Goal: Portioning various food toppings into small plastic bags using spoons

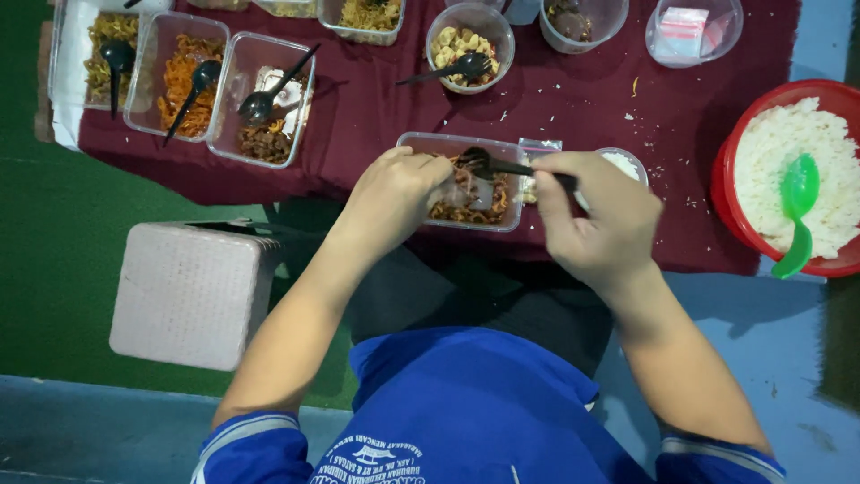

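My right hand (598, 215) grips the handle of a black plastic spoon (484, 164), whose bowl rests over brown food in a clear rectangular container (461, 143) at the near edge of the maroon cloth (573, 99). My left hand (394, 190) holds the container's left end, fingers curled over its rim. A small round cup with white contents (624, 162) sits just behind my right hand, partly hidden by it.
Several clear containers of food with black spoons stand at the back left (264, 99) and a round tub of yellow pieces (468, 36) at the back. A red bowl of white rice with a green spoon (797, 211) is at the right. A pale stool (193, 291) stands at the left.
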